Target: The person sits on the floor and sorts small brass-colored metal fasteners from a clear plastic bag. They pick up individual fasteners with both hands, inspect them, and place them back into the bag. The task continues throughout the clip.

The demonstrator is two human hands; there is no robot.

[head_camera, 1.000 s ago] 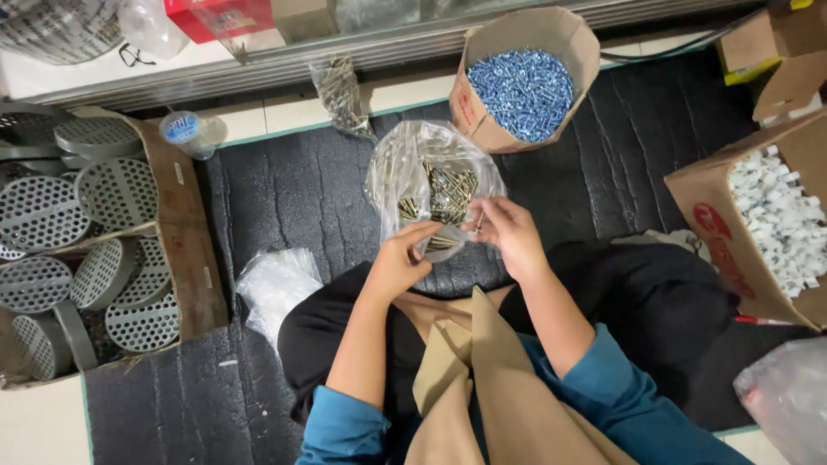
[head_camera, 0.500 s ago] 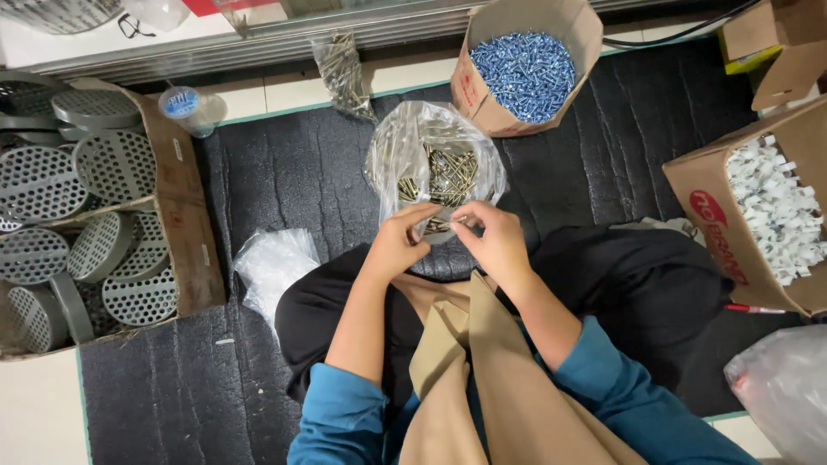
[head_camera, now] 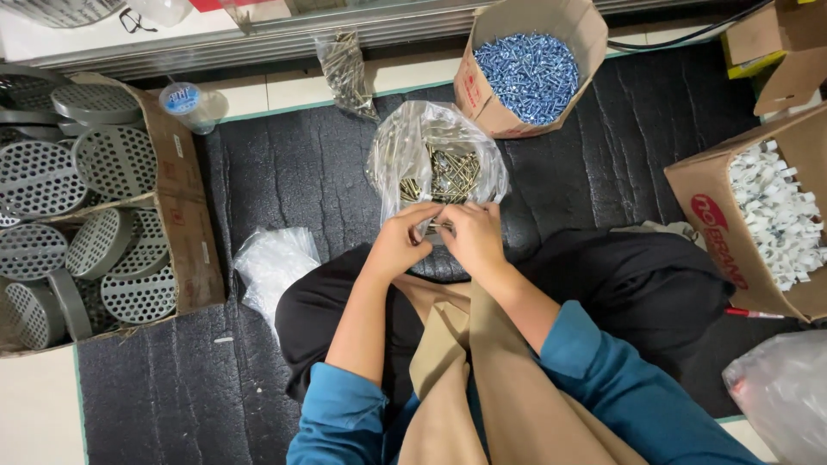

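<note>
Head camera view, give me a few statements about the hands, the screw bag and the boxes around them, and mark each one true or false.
1. Both hands, left hand and right hand, are at the near edge of the clear bag of brass-coloured screws. True.
2. The open box behind the bag holds red screws. False: the box of blue screws holds blue ones.
3. The box of white plastic clips is on the person's right. True.
4. The perforated grey discs lie loose on the black mat. False: they sit in a cardboard box.

clear screw bag (head_camera: 435,164) centre | brown cartons: top (head_camera: 482,95), right (head_camera: 719,228), left (head_camera: 177,215)
</note>
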